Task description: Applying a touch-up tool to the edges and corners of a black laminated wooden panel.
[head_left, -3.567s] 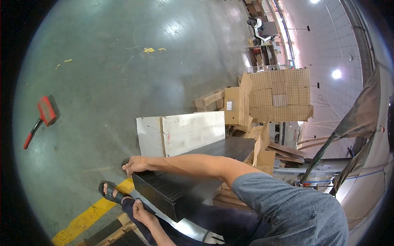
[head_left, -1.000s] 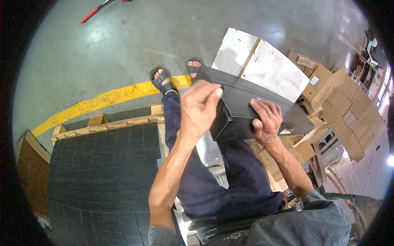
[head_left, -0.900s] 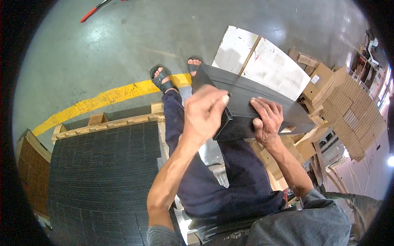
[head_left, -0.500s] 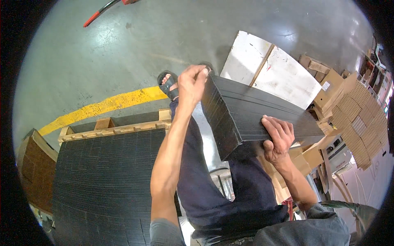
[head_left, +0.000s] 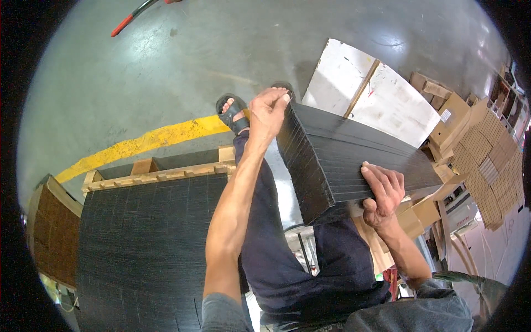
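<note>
A long stack of thin black boards lies slantwise before me, its near-left end face showing many fine layers. My left hand is closed on the far corner of that end, fingertips and thumb pinched at the edge. On the near long side rests my right hand, fingers over the top face and thumb lower against the side. The underside of the stack and its support are hidden. To the left, a wide layer of black boards covers a wooden pallet.
White panels lie on the floor beyond the stack. Cardboard boxes and perforated brown sheets crowd the right. A yellow floor line runs past my feet. At far left stands a brown panel; a red-tipped handle shows at the top.
The near end of the stack has shifted slightly right and toward me, with both hands still on it. The whole view has also drifted a little.
</note>
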Available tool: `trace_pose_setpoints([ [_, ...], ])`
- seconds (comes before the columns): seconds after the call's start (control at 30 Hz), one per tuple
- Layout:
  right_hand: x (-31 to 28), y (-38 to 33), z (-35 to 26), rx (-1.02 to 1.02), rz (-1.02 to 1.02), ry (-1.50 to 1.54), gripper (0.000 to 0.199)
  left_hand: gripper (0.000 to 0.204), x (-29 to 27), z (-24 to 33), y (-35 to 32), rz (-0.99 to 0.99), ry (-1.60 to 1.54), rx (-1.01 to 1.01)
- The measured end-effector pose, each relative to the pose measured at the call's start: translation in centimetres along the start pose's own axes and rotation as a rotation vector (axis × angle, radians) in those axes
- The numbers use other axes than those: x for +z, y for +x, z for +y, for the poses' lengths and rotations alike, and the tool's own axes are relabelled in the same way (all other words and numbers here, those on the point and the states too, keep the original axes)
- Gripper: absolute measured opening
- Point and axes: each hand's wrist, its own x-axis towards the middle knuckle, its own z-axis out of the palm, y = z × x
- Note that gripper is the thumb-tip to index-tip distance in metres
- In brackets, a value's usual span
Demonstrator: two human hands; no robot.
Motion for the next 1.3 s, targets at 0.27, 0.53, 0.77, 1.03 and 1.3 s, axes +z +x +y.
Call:
trace_pose_setpoints([
  [0.27,-0.4,-0.6,0.6,0.016,-0.022,-0.050,0.066,0.015,-0.2,5.0,-2.5,-0.097,0.037,0.033],
  [0.53,-0.1,-0.6,0.6,0.038,-0.055,-0.046,0.069,0.012,0.8,1.6,0.5,-0.163,0.015,0.180],
  [0.77,0.1,-1.0,0.6,0.025,-0.069,-0.004,0.057,0.011,1.5,-1.2,1.6,0.028,-0.365,-0.215],
  [1.03,0.5,-0.7,0.5,-0.019,-0.051,-0.032,0.067,0.015,1.1,-2.8,1.7,-0.034,-0.101,0.051],
  [1.3,-0.5,-1.2,1.2,0.011,-0.040,-0.087,0.048,0.010,0.4,1.1,0.5,-0.065,-0.304,-0.066],
])
